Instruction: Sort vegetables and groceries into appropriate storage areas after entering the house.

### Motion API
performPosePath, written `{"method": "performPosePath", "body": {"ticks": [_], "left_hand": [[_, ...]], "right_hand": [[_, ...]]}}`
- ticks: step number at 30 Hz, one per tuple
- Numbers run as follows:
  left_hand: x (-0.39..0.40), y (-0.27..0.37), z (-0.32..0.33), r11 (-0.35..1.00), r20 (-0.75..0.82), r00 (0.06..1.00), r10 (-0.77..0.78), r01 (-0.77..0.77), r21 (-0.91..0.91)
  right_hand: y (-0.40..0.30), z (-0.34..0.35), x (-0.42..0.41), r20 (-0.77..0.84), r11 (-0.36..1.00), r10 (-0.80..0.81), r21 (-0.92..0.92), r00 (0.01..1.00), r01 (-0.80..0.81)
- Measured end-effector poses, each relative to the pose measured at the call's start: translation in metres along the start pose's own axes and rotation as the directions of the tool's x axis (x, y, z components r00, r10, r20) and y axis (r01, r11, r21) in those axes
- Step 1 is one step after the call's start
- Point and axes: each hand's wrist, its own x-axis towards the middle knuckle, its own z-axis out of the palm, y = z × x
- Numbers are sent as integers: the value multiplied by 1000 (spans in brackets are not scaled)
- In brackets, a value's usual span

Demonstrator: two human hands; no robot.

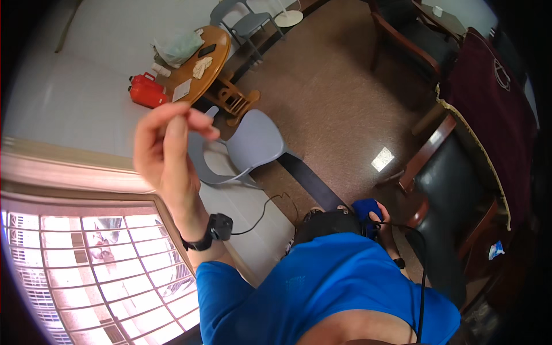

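Note:
My left hand (pixel 170 148) is raised beside the window, its fingers curled with thumb and fingertips close together; nothing shows between them. A black wristband with a small black device (pixel 221 227) sits on that wrist, with a thin cable running from it. Low at my other side, my right hand (pixel 381 214) grips a dark blue object (pixel 366 209), perhaps cloth or a pouch, partly hidden behind my body. A black cable passes near that hand and over my blue shirt. Past my left hand stands a grey plastic chair (pixel 258 136).
A round wooden table (pixel 220 43) holds red thermos flasks (pixel 148 92), a plastic bag (pixel 179 47), a crumpled cloth and a dark phone-like object. Another grey chair (pixel 250 23) stands behind. At right are dark armchairs (pixel 448 172) and a table under a maroon cloth (pixel 487 108). A barred window (pixel 99 267) is at left.

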Motion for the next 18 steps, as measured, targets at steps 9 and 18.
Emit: {"method": "performPosePath", "body": {"ticks": [9,18], "left_hand": [[124,-218,-87,921,2,922,-386,385,58],[231,-409,-127,826,44,825,-563,561,53]], "right_hand": [[-26,85,140,-275,862,197,506,941,-33],[-138,100,367,-118,991,90,113,989,-77]]}}
